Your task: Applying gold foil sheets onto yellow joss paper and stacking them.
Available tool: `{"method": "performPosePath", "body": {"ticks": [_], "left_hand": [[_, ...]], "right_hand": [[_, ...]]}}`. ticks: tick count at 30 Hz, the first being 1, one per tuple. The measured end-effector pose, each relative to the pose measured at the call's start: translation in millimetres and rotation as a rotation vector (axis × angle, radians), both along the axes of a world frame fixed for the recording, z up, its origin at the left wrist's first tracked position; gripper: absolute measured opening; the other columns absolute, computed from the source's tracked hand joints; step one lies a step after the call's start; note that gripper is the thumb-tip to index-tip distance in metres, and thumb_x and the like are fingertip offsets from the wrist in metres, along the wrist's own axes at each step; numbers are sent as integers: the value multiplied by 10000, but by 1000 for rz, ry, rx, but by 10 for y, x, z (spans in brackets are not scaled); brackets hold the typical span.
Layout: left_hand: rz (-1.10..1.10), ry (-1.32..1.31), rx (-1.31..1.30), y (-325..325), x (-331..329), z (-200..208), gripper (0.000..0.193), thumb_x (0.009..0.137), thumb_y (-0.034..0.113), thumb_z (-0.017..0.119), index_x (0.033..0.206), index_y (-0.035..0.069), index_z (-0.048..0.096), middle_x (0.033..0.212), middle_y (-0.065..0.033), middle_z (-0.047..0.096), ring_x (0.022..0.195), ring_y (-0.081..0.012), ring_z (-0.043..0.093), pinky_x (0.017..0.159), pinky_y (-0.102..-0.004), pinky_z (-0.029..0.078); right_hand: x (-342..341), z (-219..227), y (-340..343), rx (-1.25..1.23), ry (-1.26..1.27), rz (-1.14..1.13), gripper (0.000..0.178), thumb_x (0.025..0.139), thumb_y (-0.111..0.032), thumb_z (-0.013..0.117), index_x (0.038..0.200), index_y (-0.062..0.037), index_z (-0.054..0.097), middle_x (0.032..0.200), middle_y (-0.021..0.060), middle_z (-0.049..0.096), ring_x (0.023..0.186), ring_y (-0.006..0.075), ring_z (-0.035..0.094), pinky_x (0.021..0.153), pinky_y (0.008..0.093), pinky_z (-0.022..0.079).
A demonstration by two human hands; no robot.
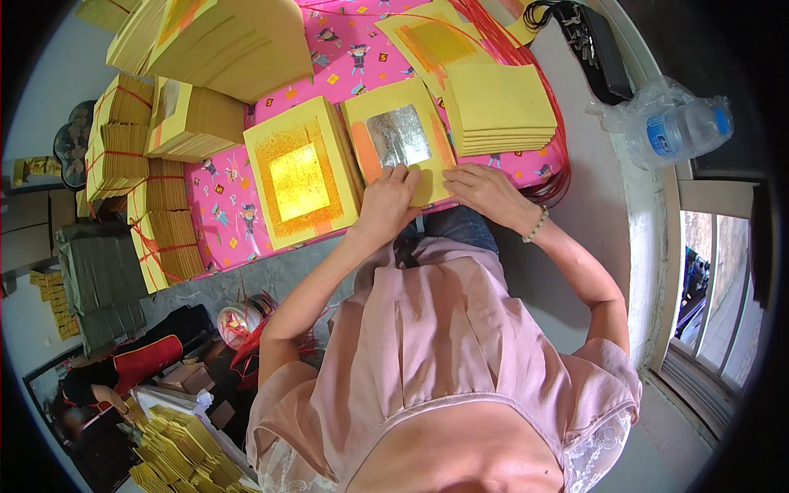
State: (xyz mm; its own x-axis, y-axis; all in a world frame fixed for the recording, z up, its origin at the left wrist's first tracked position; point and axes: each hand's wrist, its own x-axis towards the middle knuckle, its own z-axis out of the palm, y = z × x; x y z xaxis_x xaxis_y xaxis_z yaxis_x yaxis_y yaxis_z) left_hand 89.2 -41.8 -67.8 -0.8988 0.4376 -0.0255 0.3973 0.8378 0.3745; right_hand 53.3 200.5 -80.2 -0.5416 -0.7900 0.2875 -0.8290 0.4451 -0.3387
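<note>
- Pink table [333, 53] with a cartoon print: it lies under the silver-patched stack [399, 136] and spreads mostly to that stack's left.
- Large block of yellow sheets [234, 51]: beyond the silver-patched stack and to its left.
- Gold-patched stack [301, 182]: just left of the silver-patched stack, its gold square framed in orange.
- The silver-patched stack itself: near the table's front edge, yellow with orange strips beside the foil.
- Plain yellow stack [504, 105]: just right of the silver-patched stack.
- Clear bottle [678, 131] with a blue cap: well to the silver-patched stack's right.
- Left hand [388, 201]: fingers curled, resting on the silver-patched stack's near part; whether they grip, I cannot tell.
- Right hand [491, 195]: fingers bent, at the silver-patched stack's near right corner; any pinch is unclear.
</note>
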Motion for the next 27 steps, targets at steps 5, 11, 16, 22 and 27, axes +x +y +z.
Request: {"method": "performPosePath", "body": {"ticks": [5, 11, 16, 22, 27], "left_hand": [[6, -25, 88, -79, -60, 39, 515, 686, 261, 837, 1104, 68, 607, 973, -118, 619, 971, -329, 635, 790, -441, 532], [4, -150, 110, -140, -132, 125, 476, 695, 313, 842, 1052, 75, 638, 970, -110, 639, 938, -324, 654, 792, -440, 527], [2, -181, 124, -178, -166, 120, 476, 704, 350, 845, 1047, 83, 649, 979, -103, 645, 930, -319, 661, 795, -433, 528], [-4, -222, 146, -187, -206, 167, 484, 709, 368, 844, 1052, 85, 655, 970, -101, 641, 910, -309, 664, 780, -420, 525], [-13, -218, 180, -205, -220, 138, 491, 713, 367, 840, 1064, 75, 658, 963, -104, 638, 899, -306, 666, 777, -416, 525]], "right_hand": [[-78, 70, 3, 20, -56, 37, 138, 829, -109, 656, 941, -33, 630, 1063, 102, 660, 980, 294, 644, 823, 391, 538], [-86, 178, -55, -1, -198, -57, 86, 823, -80, 667, 875, -32, 618, 933, 101, 646, 911, 305, 646, 731, 418, 525], [-109, 236, -85, -34, -301, -110, 86, 835, -81, 658, 872, -19, 612, 862, 122, 628, 863, 327, 640, 682, 429, 508], [-137, 244, -52, 54, -343, -106, 148, 874, -103, 623, 999, -24, 620, 927, 117, 632, 912, 320, 632, 757, 418, 508], [-160, 224, -45, 46, -354, -102, 163, 884, -116, 627, 1016, -20, 639, 948, 117, 642, 922, 319, 632, 770, 413, 510]]}}
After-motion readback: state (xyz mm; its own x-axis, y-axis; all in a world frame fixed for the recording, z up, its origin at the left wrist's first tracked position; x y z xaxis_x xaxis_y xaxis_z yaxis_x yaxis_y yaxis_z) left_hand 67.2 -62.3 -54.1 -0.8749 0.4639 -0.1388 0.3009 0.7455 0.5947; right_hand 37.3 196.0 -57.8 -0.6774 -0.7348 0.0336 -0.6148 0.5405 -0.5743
